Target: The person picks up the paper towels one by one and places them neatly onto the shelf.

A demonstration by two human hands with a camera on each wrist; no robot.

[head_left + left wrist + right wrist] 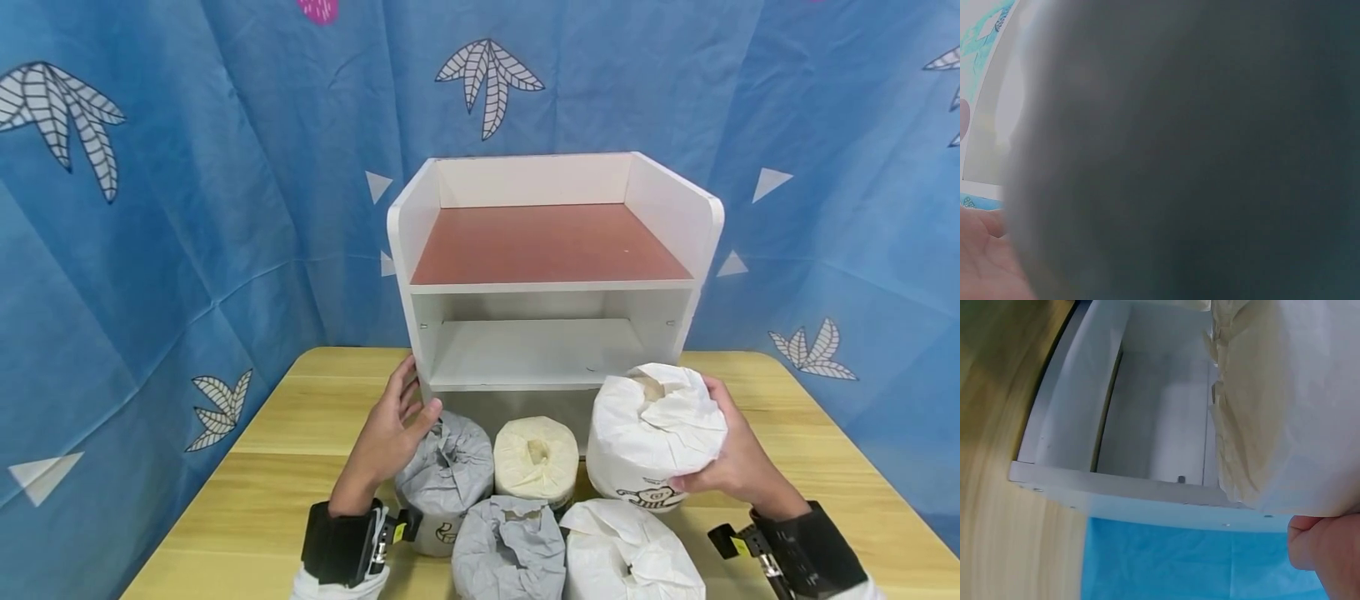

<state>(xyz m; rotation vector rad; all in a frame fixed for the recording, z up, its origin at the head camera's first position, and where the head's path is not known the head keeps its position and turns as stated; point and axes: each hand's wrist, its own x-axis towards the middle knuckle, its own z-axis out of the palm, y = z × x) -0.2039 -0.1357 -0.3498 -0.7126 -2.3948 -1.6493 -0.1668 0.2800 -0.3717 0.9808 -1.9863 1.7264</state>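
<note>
My right hand [738, 458] grips a white paper-wrapped toilet roll [656, 433] from its right side, thumb at the front. In the right wrist view this roll [1297, 406] covers the upper right, beside the cabinet. My left hand [390, 429] has its fingers along the left side of the small white cabinet [558, 287], thumb pointing over a grey wrapped roll [450, 458]. In the left wrist view a dark blurred surface close to the lens hides most of the scene; part of the palm [985, 262] shows lower left.
A cream wrapped roll [536, 458] stands before the cabinet. Another grey roll [510, 550] and another white roll [630, 554] stand nearer. The cabinet has a reddish-brown top shelf [551, 242] and a white middle shelf [536, 350] on a wooden table [247, 508]. Blue cloth [225, 167] hangs behind.
</note>
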